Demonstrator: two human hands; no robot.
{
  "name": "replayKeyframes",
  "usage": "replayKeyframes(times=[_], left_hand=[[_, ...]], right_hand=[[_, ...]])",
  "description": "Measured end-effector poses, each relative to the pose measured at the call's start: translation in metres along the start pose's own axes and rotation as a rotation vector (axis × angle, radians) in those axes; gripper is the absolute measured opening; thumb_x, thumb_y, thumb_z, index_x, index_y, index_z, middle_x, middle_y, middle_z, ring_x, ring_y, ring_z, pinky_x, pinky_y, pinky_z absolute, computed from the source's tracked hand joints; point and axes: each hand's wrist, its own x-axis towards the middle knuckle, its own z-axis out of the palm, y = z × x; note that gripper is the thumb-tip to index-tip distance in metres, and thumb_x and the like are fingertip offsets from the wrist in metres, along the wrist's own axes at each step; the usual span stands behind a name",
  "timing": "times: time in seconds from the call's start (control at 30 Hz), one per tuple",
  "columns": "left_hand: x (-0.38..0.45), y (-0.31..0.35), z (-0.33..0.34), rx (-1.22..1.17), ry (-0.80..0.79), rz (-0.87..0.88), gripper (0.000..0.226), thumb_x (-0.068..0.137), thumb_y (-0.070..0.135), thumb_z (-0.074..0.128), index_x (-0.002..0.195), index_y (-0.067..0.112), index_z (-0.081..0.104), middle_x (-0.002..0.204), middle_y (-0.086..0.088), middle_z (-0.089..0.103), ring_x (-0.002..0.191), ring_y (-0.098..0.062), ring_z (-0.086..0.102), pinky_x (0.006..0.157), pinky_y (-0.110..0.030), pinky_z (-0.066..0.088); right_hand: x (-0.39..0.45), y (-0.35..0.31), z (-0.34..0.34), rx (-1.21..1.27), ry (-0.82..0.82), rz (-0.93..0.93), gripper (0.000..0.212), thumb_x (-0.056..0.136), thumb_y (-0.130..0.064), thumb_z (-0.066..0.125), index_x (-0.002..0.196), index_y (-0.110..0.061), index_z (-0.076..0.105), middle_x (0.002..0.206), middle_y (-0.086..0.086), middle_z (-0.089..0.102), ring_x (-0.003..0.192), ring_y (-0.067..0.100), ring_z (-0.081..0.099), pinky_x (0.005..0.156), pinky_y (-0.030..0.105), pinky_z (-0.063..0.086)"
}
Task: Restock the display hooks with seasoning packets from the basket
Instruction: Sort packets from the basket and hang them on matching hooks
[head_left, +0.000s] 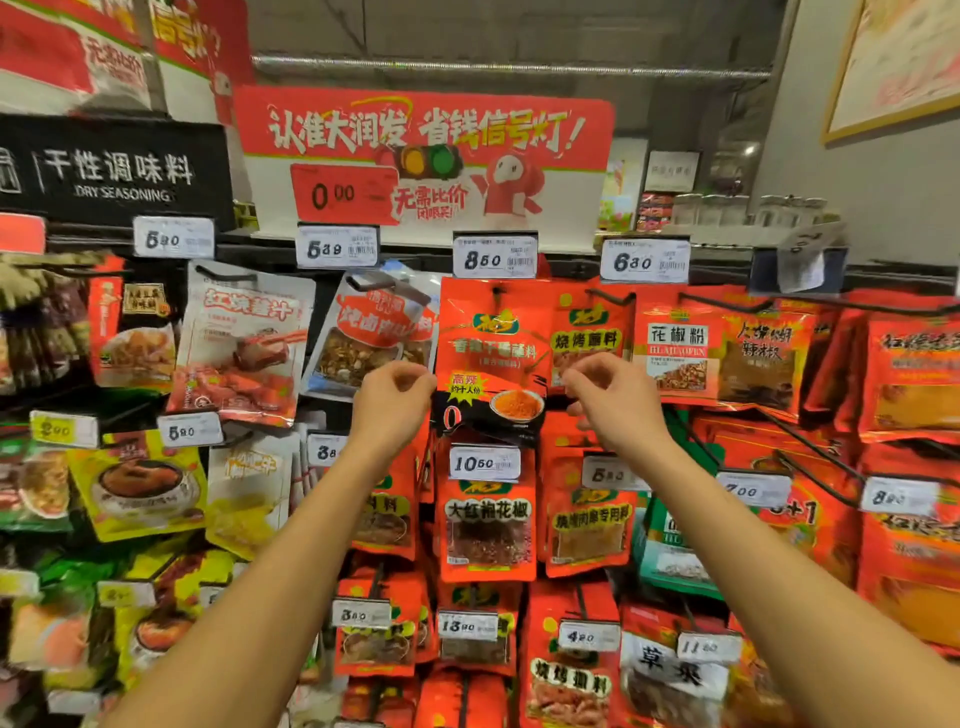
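- We see the red seasoning packet (491, 358) at the centre as glossy plastic film, catching light along its creases.
- We note the white sauce packet (241, 343) to its left has the same shiny, slightly wrinkled film.
- We read the price tags (494, 258) as matt white paper behind clear, faintly reflective plastic holders.
- We take the display hooks (610, 297) for thin dark metal wire.
- We see the red promotional sign (423, 156) as smooth printed card with a soft sheen.
- We find the black dry seasoning board (111, 171) matt.
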Motion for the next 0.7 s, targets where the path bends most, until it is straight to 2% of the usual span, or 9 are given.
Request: replayKeyframes(times=[0.13, 0.2, 0.3, 0.4, 0.5, 0.6, 0.67, 0.7], left_hand=[[-0.054, -0.012, 0.0, -0.067, -0.035, -0.036, 0.017, 0.098, 0.016, 0.061, 0.083, 0.021, 0.07, 0.073, 0.004, 0.076, 0.067, -0.012, 0.071, 0.062, -0.022, 0.055], [-0.086, -0.024, 0.015, -0.135, -0.1, -0.105, 0.016, 0.099, 0.011, 0.061, 0.085, 0.015, 0.069, 0.068, 0.003, 0.074, 0.058, -0.01, 0.068, 0.054, -0.019, 0.053], [-0.138, -0.053, 0.051, -0.152, -0.212, -0.229, 0.016, 0.099, 0.011, 0.061, 0.086, 0.012, 0.068, 0.071, -0.001, 0.073, 0.057, -0.011, 0.067, 0.053, -0.02, 0.052], [-0.192, -0.093, 0.092, -0.129, -0.27, -0.405, 0.015, 0.099, 0.007, 0.059, 0.087, 0.01, 0.068, 0.071, -0.004, 0.072, 0.055, -0.009, 0.066, 0.052, -0.02, 0.051], [-0.249, -0.138, 0.13, -0.077, -0.306, -0.612, 0.017, 0.099, 0.005, 0.057, 0.087, 0.008, 0.068, 0.067, -0.003, 0.069, 0.049, -0.006, 0.062, 0.05, -0.02, 0.05], [-0.304, -0.183, 0.162, -0.041, -0.298, -0.832, 0.016, 0.101, 0.008, 0.057, 0.089, 0.008, 0.067, 0.061, 0.003, 0.069, 0.046, -0.005, 0.061, 0.047, -0.018, 0.05], [-0.338, -0.214, 0.18, -0.028, -0.295, -0.97, 0.011, 0.1, 0.009, 0.057, 0.096, 0.008, 0.067, 0.062, 0.002, 0.068, 0.046, -0.006, 0.06, 0.046, -0.017, 0.048], [-0.356, -0.231, 0.189, -0.018, -0.306, -1.035, 0.011, 0.1, 0.009, 0.056, 0.099, 0.009, 0.067, 0.067, -0.001, 0.067, 0.048, -0.008, 0.061, 0.048, -0.019, 0.049]], right_hand=[[-0.057, 0.021, -0.039, 0.216, -0.101, 0.076, 0.025, 0.096, -0.018, 0.065, 0.072, -0.019, 0.07, 0.069, 0.008, 0.072, 0.056, 0.025, 0.068, 0.053, 0.034, 0.054], [-0.085, 0.047, -0.052, 0.29, -0.147, 0.159, 0.025, 0.098, -0.012, 0.063, 0.073, -0.012, 0.066, 0.065, 0.011, 0.069, 0.05, 0.024, 0.063, 0.047, 0.03, 0.05], [-0.125, 0.102, -0.062, 0.326, -0.203, 0.323, 0.021, 0.098, -0.003, 0.059, 0.078, -0.002, 0.064, 0.062, 0.014, 0.065, 0.046, 0.024, 0.059, 0.043, 0.027, 0.047], [-0.17, 0.167, -0.065, 0.317, -0.245, 0.539, 0.024, 0.098, 0.001, 0.056, 0.075, -0.003, 0.061, 0.055, 0.01, 0.061, 0.037, 0.015, 0.054, 0.037, 0.021, 0.041], [-0.224, 0.238, -0.067, 0.257, -0.301, 0.716, 0.029, 0.098, 0.0, 0.057, 0.07, -0.004, 0.062, 0.054, 0.009, 0.059, 0.037, 0.013, 0.05, 0.037, 0.018, 0.038], [-0.283, 0.302, -0.07, 0.193, -0.359, 0.941, 0.024, 0.099, 0.0, 0.054, 0.076, -0.003, 0.063, 0.051, 0.006, 0.059, 0.035, 0.013, 0.05, 0.037, 0.019, 0.039], [-0.323, 0.344, -0.069, 0.122, -0.36, 1.072, 0.025, 0.098, 0.001, 0.052, 0.076, -0.004, 0.064, 0.05, 0.007, 0.061, 0.038, 0.016, 0.054, 0.039, 0.023, 0.043], [-0.345, 0.365, -0.068, 0.095, -0.374, 1.124, 0.026, 0.097, 0.0, 0.053, 0.074, -0.003, 0.065, 0.055, 0.012, 0.064, 0.044, 0.021, 0.057, 0.045, 0.03, 0.048]])
